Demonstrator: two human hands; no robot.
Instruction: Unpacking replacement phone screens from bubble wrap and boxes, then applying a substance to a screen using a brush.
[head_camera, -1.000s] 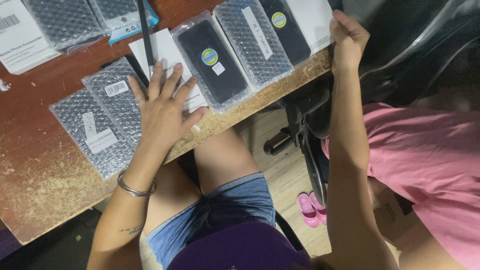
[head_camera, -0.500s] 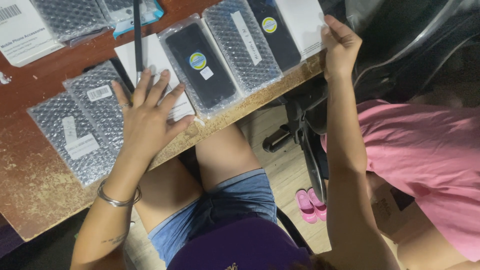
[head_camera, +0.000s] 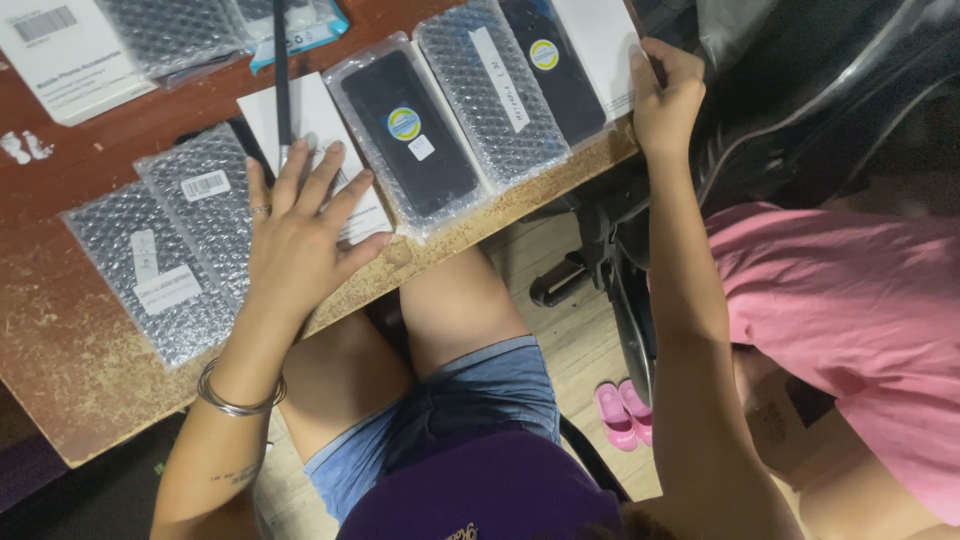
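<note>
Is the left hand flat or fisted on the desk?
Flat. The left hand lies palm down, fingers spread over a white box and a bubble-wrap pack, grasping nothing.

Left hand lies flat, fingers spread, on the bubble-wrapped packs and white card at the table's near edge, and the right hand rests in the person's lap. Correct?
Not quite. The left hand is as described, but the right hand is not in the lap: the head view shows it gripping the white box at the table's far end.

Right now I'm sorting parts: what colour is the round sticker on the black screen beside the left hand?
Yellow-green with a blue ring, on the round sticker; head view.
</note>
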